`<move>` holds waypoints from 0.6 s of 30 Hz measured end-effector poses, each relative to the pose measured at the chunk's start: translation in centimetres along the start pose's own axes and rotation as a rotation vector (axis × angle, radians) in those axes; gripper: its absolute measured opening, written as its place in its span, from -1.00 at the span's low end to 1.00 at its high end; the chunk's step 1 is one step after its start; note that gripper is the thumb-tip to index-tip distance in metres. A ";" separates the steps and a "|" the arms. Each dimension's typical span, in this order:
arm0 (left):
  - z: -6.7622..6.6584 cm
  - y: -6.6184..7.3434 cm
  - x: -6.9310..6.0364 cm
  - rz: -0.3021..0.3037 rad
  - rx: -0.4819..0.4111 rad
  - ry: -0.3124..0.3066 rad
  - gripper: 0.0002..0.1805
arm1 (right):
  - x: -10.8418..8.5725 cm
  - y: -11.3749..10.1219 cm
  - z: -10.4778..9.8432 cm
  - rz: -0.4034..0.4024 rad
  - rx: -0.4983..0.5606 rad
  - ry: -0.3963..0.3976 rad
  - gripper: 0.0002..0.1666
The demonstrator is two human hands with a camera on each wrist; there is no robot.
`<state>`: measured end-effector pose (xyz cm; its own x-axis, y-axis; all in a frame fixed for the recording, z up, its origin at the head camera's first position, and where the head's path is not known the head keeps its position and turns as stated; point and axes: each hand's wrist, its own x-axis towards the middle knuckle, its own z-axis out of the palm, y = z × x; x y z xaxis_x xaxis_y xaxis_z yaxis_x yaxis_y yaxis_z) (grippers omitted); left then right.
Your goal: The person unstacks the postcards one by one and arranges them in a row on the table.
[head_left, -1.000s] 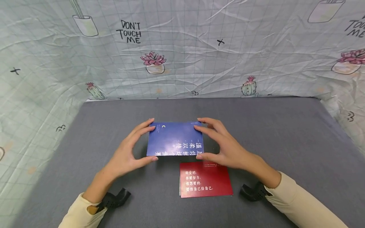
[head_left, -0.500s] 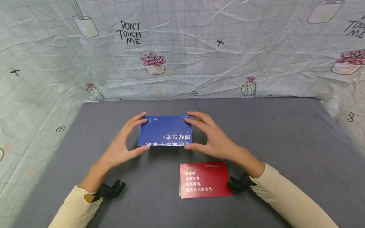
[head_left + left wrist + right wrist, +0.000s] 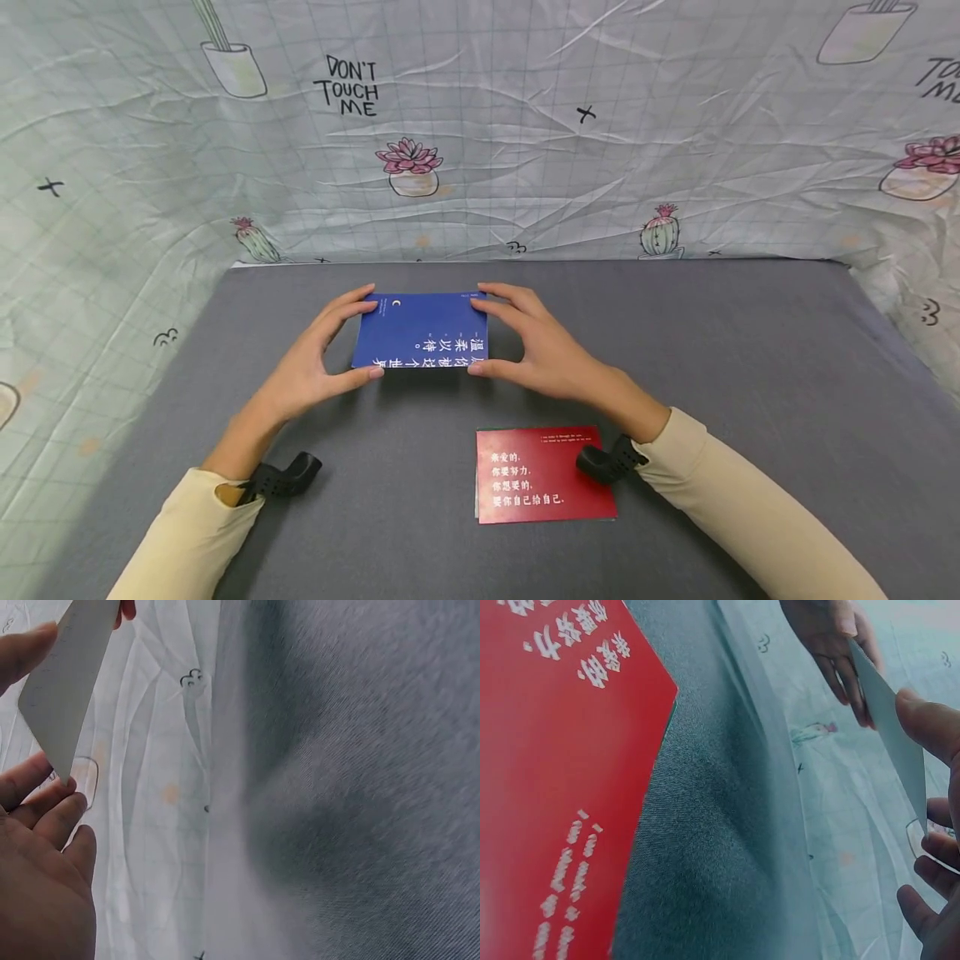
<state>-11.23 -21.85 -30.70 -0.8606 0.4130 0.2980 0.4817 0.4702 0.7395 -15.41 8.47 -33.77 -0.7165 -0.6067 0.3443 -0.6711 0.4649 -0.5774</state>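
Left hand [image 3: 303, 367] and right hand [image 3: 551, 354] grip a blue card [image 3: 423, 329] above a grey table [image 3: 712, 342].
Nearest, cream sleeves [image 3: 750, 508] enter at the lower left and lower right of the head view, with a black wrist device [image 3: 612, 460] on each arm. Right of centre in the lower part lies a red card [image 3: 540, 483] with white lettering, a pale edge showing beneath its left side. Beyond it, left of the frame's middle, the blue card is pinched at either end between thumb and fingers, its lettered face toward the head camera; both wrist views show its pale underside. Across the top hangs a wrinkled cloth [image 3: 510, 158] printed with cacti and potted plants.
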 end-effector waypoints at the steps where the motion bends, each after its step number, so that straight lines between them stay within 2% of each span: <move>1: -0.1 -0.1 0.1 -0.006 -0.005 0.005 -0.20 | 0.2 0.0 0.1 0.004 0.001 -0.003 -0.09; 4: -0.4 -0.8 0.2 -0.029 -0.022 0.013 -0.19 | 0.9 0.0 0.4 0.012 0.003 -0.008 -0.09; 12: -0.9 -5.4 0.6 -0.124 -0.014 0.020 -0.12 | 2.8 0.4 1.3 0.037 -0.004 -0.016 -0.08; 15: -1.2 -5.6 0.8 -0.146 -0.016 0.029 -0.14 | 3.5 0.5 1.7 0.049 -0.013 -0.023 -0.08; 18: -1.5 -4.6 1.2 -0.162 -0.019 0.027 -0.18 | 4.1 0.6 2.0 0.062 -0.017 -0.027 -0.07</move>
<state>-14.70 -24.70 -32.85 -0.9309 0.3120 0.1898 0.3335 0.5142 0.7902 -18.36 5.01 -34.20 -0.7518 -0.5934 0.2877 -0.6286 0.5130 -0.5846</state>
